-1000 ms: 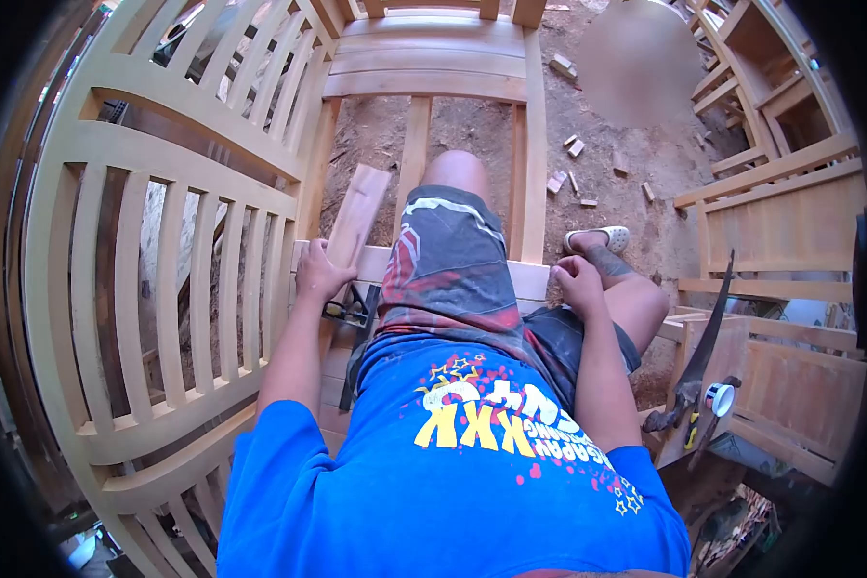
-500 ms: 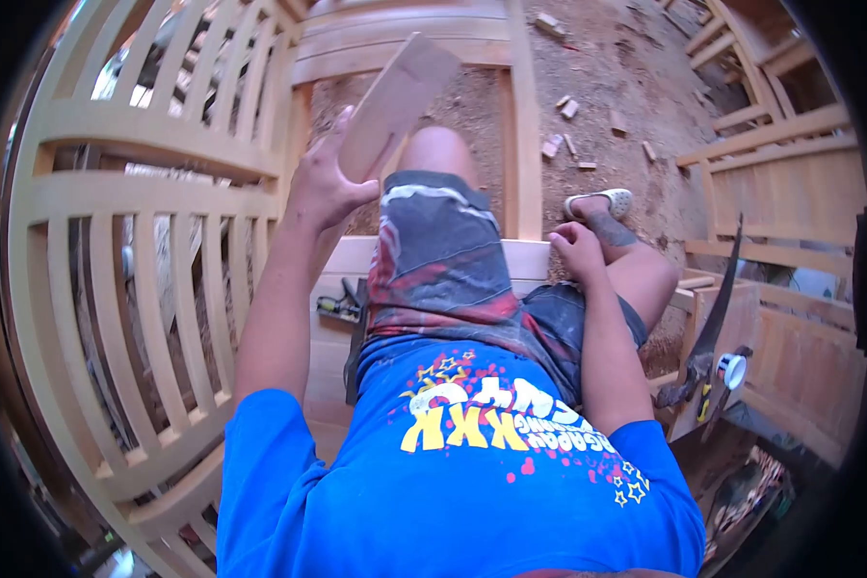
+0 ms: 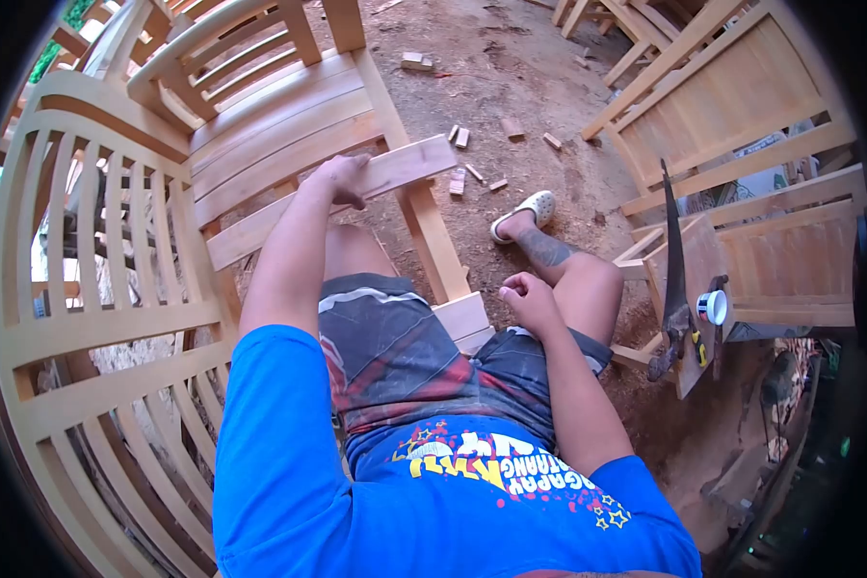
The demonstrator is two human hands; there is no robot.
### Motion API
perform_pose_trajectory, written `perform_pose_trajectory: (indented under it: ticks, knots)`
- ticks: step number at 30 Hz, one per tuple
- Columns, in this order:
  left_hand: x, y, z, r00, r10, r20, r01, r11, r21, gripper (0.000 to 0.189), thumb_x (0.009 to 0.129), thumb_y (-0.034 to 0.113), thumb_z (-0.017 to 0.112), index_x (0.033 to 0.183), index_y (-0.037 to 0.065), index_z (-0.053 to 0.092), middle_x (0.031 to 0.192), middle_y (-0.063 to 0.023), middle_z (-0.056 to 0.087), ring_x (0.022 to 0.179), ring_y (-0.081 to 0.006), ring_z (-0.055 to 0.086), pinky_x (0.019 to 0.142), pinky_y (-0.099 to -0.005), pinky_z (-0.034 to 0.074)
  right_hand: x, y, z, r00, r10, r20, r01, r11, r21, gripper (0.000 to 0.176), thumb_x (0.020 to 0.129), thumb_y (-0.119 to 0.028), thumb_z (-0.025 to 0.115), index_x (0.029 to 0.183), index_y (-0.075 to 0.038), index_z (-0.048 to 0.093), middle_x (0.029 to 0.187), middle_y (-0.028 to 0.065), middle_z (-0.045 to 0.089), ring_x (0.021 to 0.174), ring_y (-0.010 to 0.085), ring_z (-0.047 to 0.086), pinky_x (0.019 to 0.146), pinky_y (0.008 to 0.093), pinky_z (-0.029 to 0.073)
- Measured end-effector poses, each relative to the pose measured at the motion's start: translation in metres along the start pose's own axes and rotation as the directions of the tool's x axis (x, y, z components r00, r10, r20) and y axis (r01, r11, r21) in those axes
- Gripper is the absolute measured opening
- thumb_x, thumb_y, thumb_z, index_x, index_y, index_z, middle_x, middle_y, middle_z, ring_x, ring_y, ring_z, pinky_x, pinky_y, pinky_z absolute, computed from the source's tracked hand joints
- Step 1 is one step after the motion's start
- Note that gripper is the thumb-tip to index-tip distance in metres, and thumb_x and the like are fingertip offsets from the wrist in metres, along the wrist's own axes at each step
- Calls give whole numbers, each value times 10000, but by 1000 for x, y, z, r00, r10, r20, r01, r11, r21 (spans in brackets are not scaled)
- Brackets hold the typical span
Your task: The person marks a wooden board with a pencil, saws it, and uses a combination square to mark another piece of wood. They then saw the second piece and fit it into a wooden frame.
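My left hand (image 3: 340,181) is closed over the upper side of a long wooden slat (image 3: 409,166). The slat spans the gap in the wooden bench seat (image 3: 289,120), in front of the fitted boards, its right end extending past the front rail (image 3: 435,246). To the left rises the bench's slatted back (image 3: 116,323). Above my bent leg, my right hand (image 3: 530,301) has its fingers curled together; I cannot tell if a small thing is in them. A short pale board end (image 3: 462,316) shows beside my shorts.
Several wood offcuts (image 3: 458,181) litter the dirt floor. At right, a handsaw (image 3: 674,255) stands by a wooden piece, with a white cup (image 3: 712,307) and a yellow-handled tool (image 3: 699,349). More wooden furniture (image 3: 742,87) stands behind them.
My left hand has swung the slat from a raised, steep angle down across the bench seat frame. My right hand stays curled near my leg. The view has shifted right.
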State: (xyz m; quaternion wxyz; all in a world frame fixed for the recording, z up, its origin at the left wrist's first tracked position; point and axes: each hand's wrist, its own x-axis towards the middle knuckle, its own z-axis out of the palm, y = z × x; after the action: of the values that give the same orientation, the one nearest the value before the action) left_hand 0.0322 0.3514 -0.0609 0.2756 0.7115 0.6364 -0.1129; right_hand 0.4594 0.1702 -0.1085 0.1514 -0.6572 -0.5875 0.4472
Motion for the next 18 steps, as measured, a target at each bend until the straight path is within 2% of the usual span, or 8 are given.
perform_pose_trajectory:
  ticks: [2,5,6,9,11,13,15,18]
  knots:
    - [9,-1,7,993,-51,106,53,999,-10,1032,636,259,907,1572,85,511,1428,-225,670,1343,-384,626,1181,-433,493,-1,-6,0,1000,12,-1,-12,1000,5,286,943,-232,788,1104,2,751,938,118,774,846,190,722,812,358,586]
    - [18,-26,50,984,0,-180,-17,995,-97,967,668,272,888,1549,87,535,1417,-215,677,1342,-389,626,1181,-443,496,16,-3,9,999,-3,54,3,1000,6,279,943,-230,786,1100,-2,754,931,121,771,841,188,717,812,358,585]
    - [-3,-25,62,908,3,-418,-47,994,-96,780,754,262,845,1480,88,615,1344,-208,714,1243,-365,687,1100,-439,545,23,-2,13,997,-26,67,29,999,-42,274,936,-232,787,1092,-8,759,914,125,766,829,192,716,802,367,587]
    - [-80,-34,92,700,-176,-692,-228,864,-450,571,833,221,798,1377,80,693,1251,-197,747,1111,-331,733,1000,-421,583,43,-10,24,990,-57,126,69,993,-94,269,930,-233,786,1085,-15,764,900,127,764,815,196,716,788,378,589]
    - [-167,-26,109,744,-405,-531,-48,760,-648,378,878,217,779,1221,60,761,1100,-200,757,1053,-332,732,949,-418,573,56,-8,33,985,-53,166,72,991,-110,275,929,-240,783,1084,-13,765,894,125,763,808,201,715,777,380,588]
    - [-242,-38,157,762,-531,-371,192,732,-653,433,853,237,813,1247,73,741,1135,-193,743,1123,-341,713,991,-439,566,63,-4,40,977,-36,212,59,993,-105,282,936,-244,778,1082,-3,763,888,123,762,806,201,716,776,382,588]
    - [-311,-46,215,741,-508,-438,262,820,-508,516,822,277,861,1284,95,722,1291,-173,685,1222,-355,668,1045,-470,544,70,5,46,966,-41,255,78,988,-135,280,942,-243,772,1076,3,762,895,124,769,814,202,725,778,380,589]
    - [-378,-8,230,753,-620,-220,473,743,-474,622,744,291,941,1290,121,696,1430,-145,587,1282,-379,622,1087,-502,520,73,7,48,950,12,312,29,992,-126,287,949,-253,761,1073,6,764,913,134,779,832,209,739,790,380,592]
